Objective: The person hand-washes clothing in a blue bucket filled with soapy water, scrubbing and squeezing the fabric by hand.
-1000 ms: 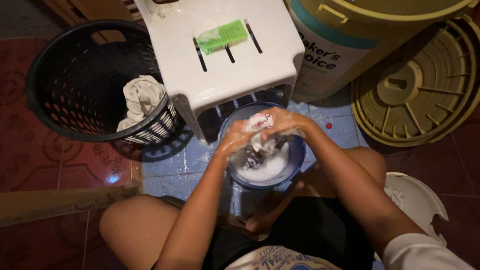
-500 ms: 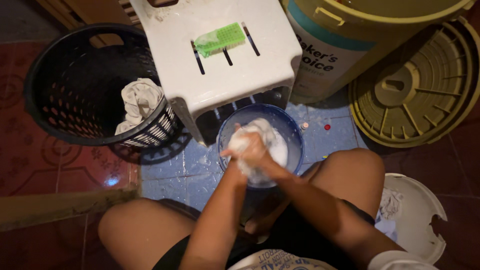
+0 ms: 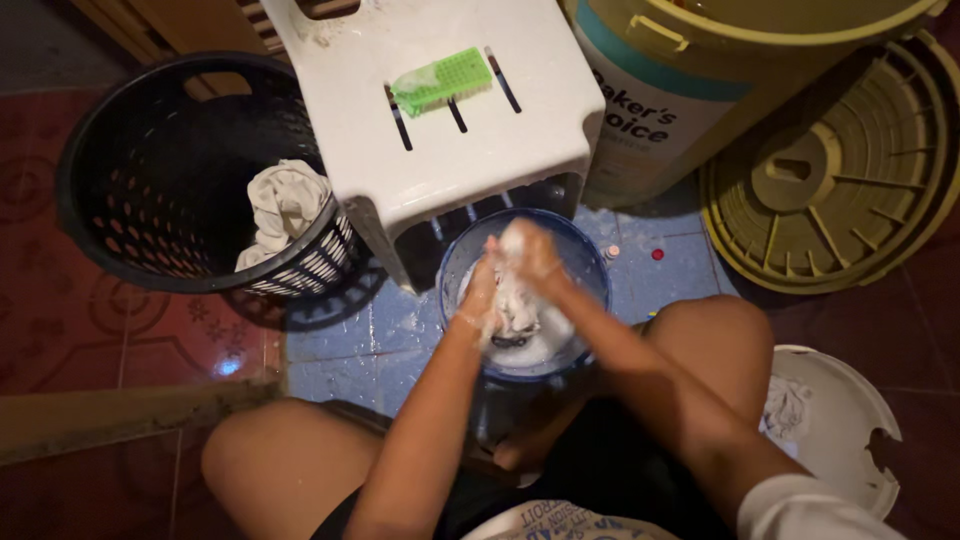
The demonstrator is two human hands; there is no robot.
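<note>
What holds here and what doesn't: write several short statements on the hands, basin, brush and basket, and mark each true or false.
1. Both hands grip a soapy cloth above the blue basin. True: the left hand and right hand press it between them.
2. The green scrub brush lies inside the basin. False: it rests on top of the white plastic stool.
3. The black laundry basket has a pale cloth draped at its rim. True.
4. The round yellow lid covers the large bucket. False: it lies off the bucket, beside it.
5. The basin sits on top of the stool. False: it sits on the wet floor, partly under the stool's front edge.
</note>
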